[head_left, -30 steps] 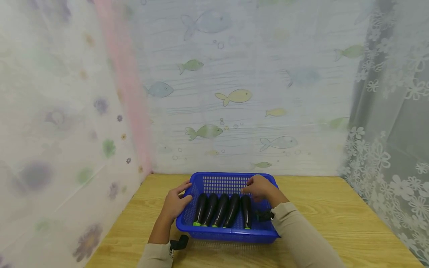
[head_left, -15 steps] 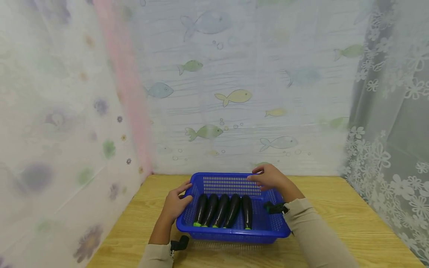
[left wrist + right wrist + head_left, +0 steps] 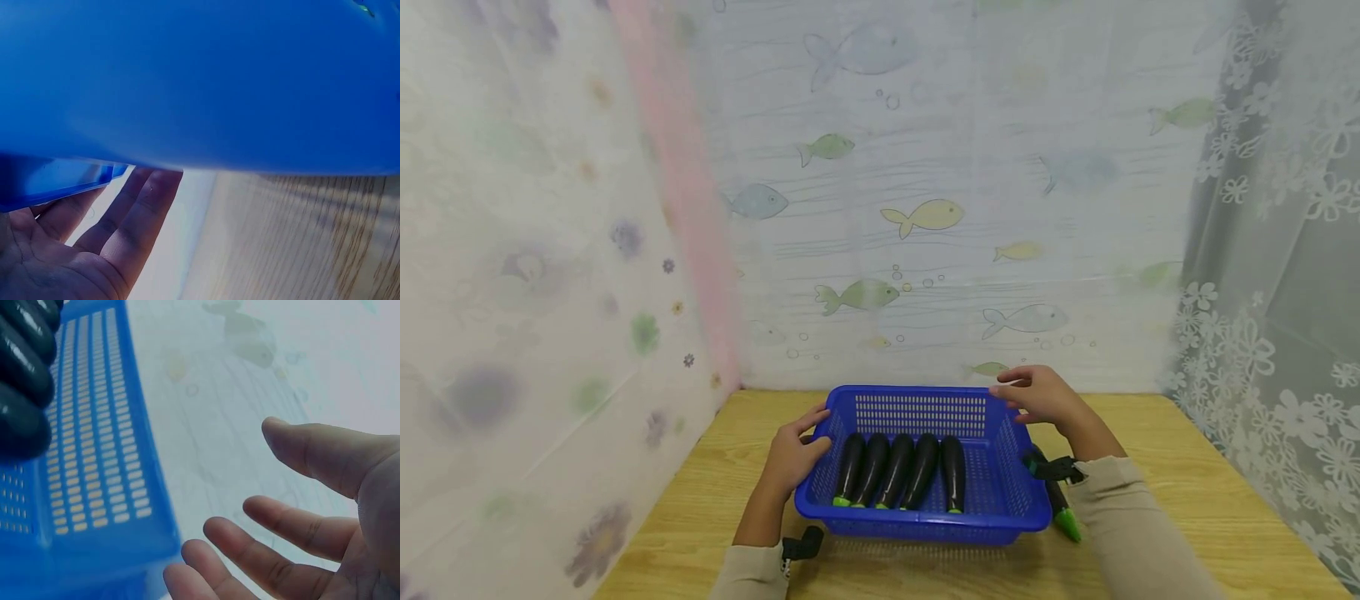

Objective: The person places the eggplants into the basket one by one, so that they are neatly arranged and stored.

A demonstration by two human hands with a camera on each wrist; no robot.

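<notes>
Several dark purple eggplants [image 3: 892, 472] lie side by side in a blue plastic basket [image 3: 921, 518]. One of them, an eggplant [image 3: 953, 475], lies slightly apart on the right. My left hand [image 3: 793, 450] holds the basket's left rim; in the left wrist view its fingers [image 3: 140, 222] reach below the blue edge, with the thumb hidden. Beyond the back right corner is my right hand [image 3: 1047, 396], above the rim and holding nothing, its fingers [image 3: 275, 553] spread loosely. Another eggplant [image 3: 1066, 518] with a green end is on the table outside the basket's right side, partly covered by the wrist camera.
The basket stands on a wood-grain table [image 3: 1150, 492]. Behind the table hangs a fish-print curtain [image 3: 925, 275]. A flower-print sheet [image 3: 550, 333] borders the left, and a lacy curtain [image 3: 1285, 333] borders the right. A black wrist camera [image 3: 802, 543] sits at the left cuff.
My right hand has moved from inside the basket up and right, past its back right corner. The eggplant outside the basket has come into view. The left hand has stayed put.
</notes>
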